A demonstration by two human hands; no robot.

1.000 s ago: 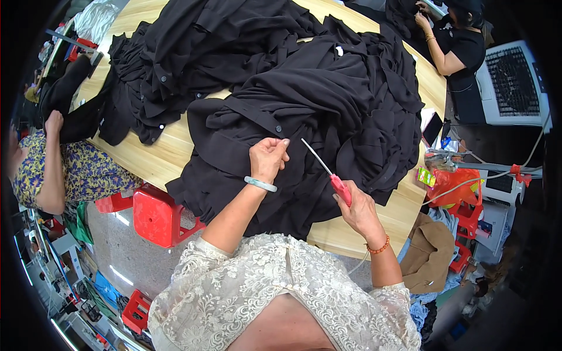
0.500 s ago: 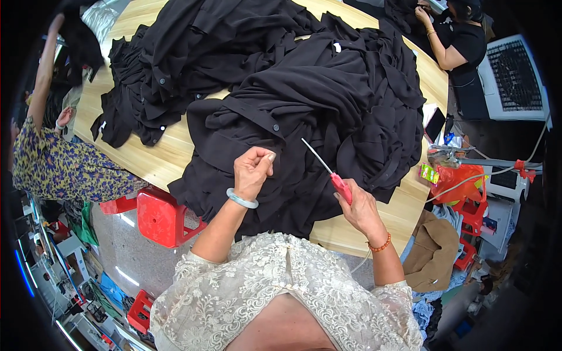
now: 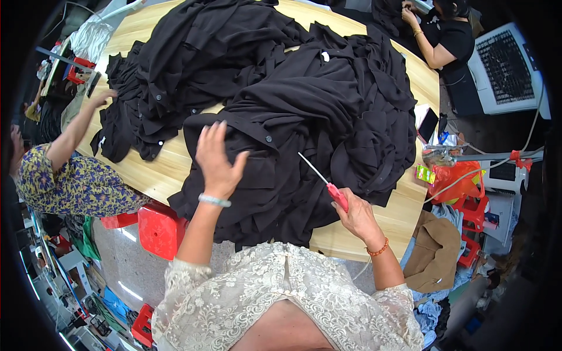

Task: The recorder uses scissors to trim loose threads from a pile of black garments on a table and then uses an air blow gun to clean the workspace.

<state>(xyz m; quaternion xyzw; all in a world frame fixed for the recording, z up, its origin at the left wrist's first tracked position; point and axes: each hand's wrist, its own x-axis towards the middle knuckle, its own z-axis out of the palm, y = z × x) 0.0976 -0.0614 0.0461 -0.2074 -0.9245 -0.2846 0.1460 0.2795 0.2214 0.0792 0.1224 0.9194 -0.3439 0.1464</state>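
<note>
My left hand [image 3: 215,157] is spread flat, fingers apart, over a black buttoned garment [image 3: 266,175] lying at the near edge of a round wooden table [image 3: 155,169]. It holds nothing. My right hand [image 3: 357,213] grips a red-handled tool with a thin white blade [image 3: 325,181], which points up and left over the same garment. A large heap of black clothes [image 3: 304,88] covers most of the tabletop behind it.
A person in a patterned top [image 3: 64,181] reaches onto the table from the left. Another person in black [image 3: 445,41] works at the far right. A red stool [image 3: 158,228] stands under the table edge; a phone [image 3: 427,124], red crates [image 3: 474,205] and a brown cloth [image 3: 433,254] lie right.
My left hand has opened from a pinch on the cloth and now spreads flat over the garment. The person on the left has lowered an arm onto the table.
</note>
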